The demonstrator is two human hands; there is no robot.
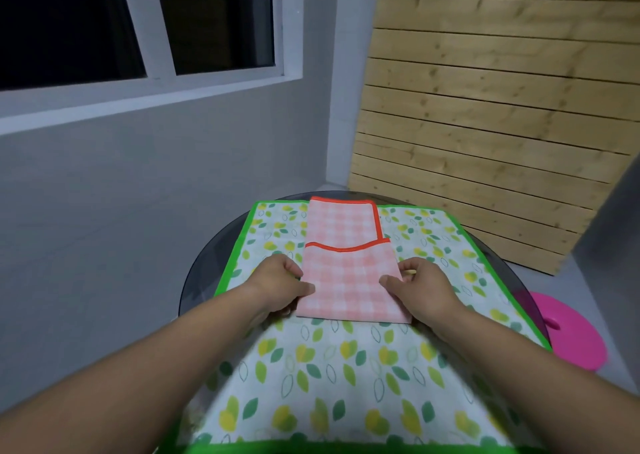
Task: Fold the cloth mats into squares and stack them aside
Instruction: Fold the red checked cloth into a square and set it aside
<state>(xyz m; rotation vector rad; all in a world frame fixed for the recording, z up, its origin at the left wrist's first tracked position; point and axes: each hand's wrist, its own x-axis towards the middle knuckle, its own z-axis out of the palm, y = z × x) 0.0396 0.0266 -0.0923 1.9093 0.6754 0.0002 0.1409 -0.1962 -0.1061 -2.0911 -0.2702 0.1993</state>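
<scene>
Grey walls, a dark window (104, 28) upper left, pale wood slats (485, 107) on the right. Below, a round dark glass table (207, 263), mostly covered by a leaf-print mat (329, 367) with a green border, spread flat and reaching to the near edge of view. On top of it, near the middle, a pink checked mat (346, 266) with orange trim, partly folded: near portion doubled over the far portion, trimmed edge running crosswise about halfway up. Left hand (280, 285) at the left edge of the near fold, thumb on top, fingers curled under, pinching the cloth. Right hand (420, 289) at the right edge likewise, thumb pressed on the fabric, fingers tucked beneath. Both forearms stretched in from the bottom corners. On the floor past the table's right rim, a bright pink round thing (571, 332), partly hidden by the table.
</scene>
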